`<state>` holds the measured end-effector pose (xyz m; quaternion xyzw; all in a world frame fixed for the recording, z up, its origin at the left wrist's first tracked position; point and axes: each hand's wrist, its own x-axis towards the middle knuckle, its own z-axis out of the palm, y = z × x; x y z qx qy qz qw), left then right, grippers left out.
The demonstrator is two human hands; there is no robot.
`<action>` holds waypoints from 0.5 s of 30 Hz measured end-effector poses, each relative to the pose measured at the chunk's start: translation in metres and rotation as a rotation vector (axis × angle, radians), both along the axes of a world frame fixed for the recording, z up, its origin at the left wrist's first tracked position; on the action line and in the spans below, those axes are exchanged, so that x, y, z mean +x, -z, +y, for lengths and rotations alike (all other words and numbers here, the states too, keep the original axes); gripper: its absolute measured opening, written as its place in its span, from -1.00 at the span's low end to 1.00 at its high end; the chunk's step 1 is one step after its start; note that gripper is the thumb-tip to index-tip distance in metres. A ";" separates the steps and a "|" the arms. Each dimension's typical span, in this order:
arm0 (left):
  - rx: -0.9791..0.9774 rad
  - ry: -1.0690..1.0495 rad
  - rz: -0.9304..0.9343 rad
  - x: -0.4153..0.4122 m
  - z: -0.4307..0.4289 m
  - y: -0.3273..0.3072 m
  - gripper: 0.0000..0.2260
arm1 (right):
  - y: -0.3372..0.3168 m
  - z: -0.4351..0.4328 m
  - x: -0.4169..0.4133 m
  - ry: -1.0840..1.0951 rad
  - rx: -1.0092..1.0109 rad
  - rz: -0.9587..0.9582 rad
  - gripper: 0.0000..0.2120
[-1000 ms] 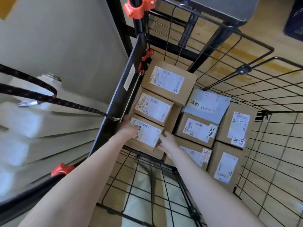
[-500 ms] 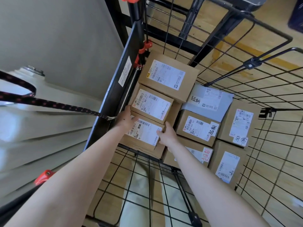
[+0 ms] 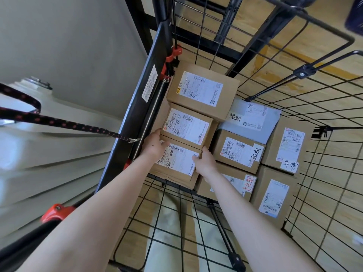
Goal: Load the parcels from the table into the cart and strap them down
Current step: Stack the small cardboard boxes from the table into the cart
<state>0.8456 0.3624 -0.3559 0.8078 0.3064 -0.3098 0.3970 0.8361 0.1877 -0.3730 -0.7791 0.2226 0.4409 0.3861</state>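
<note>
Hands: our left hand (image 3: 153,144) and right hand (image 3: 204,162) grip the near-left parcel (image 3: 177,160) by its sides.
Place: in our cart (image 3: 135,114).

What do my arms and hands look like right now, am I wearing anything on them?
Both are bare. The left forearm and right forearm show no sleeve up to the frame's edge. The left hand and right hand have no gloves, and no watch, bracelet or ring shows. The back of the left hand carries one small dark spot.
</note>
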 end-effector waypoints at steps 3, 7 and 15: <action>-0.007 0.001 -0.001 -0.001 0.001 0.000 -0.57 | 0.001 0.000 -0.001 0.009 -0.005 -0.010 -0.87; -0.018 0.007 -0.001 -0.005 0.003 0.001 -0.58 | -0.001 -0.004 -0.004 0.092 0.051 -0.003 -0.87; 0.037 0.015 -0.003 -0.005 0.001 0.006 -0.59 | -0.005 -0.014 0.004 0.294 0.138 0.058 -0.58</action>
